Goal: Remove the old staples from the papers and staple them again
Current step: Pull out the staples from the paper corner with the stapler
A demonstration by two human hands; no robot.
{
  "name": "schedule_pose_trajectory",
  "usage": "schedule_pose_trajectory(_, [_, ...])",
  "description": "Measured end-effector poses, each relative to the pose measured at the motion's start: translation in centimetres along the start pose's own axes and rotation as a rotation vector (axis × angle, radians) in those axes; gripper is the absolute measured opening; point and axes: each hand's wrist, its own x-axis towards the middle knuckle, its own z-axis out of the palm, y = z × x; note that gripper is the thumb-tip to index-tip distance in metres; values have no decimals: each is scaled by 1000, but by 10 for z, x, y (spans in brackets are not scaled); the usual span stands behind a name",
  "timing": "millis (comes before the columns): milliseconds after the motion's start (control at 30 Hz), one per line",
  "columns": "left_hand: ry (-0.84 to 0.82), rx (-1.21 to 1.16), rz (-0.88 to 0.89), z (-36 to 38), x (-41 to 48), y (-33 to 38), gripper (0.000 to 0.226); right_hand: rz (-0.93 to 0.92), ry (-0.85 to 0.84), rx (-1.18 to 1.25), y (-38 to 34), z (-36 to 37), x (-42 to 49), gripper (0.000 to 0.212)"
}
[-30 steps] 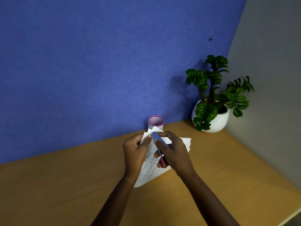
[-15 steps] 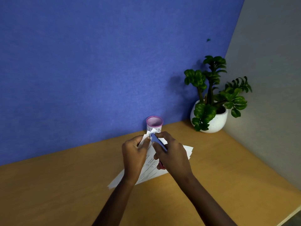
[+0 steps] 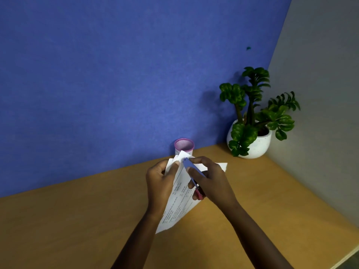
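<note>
A small stack of white printed papers (image 3: 177, 204) is held up over the wooden desk (image 3: 77, 220). My left hand (image 3: 160, 181) pinches the papers near their top corner, thumb on the front sheet. My right hand (image 3: 208, 181) grips a small blue stapler (image 3: 191, 167) with a pink rear end, its front tip pressed against the top corner of the papers beside my left thumb. The staple itself is too small to see. The top sheet's corner is folded up behind the stapler.
A pink mesh pen cup (image 3: 184, 146) stands right behind the papers against the blue wall. A potted green plant in a white pot (image 3: 254, 140) sits in the back right corner. The desk's front right edge (image 3: 345, 257) is near.
The papers' lower end has lifted off the desk and swung back toward me. Both hands stay at the top corner with the stapler against it.
</note>
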Motion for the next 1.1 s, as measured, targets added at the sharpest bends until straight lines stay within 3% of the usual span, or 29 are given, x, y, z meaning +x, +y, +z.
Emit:
schedule_pose_trajectory(533, [-19,83,53,-2,-2,-4,22,173,-95,295,-5,1,-4,25])
schedule_pose_trajectory(1100, [1,196,134,-3,0,-5,25,109,-25,154,-4,3,-5,30])
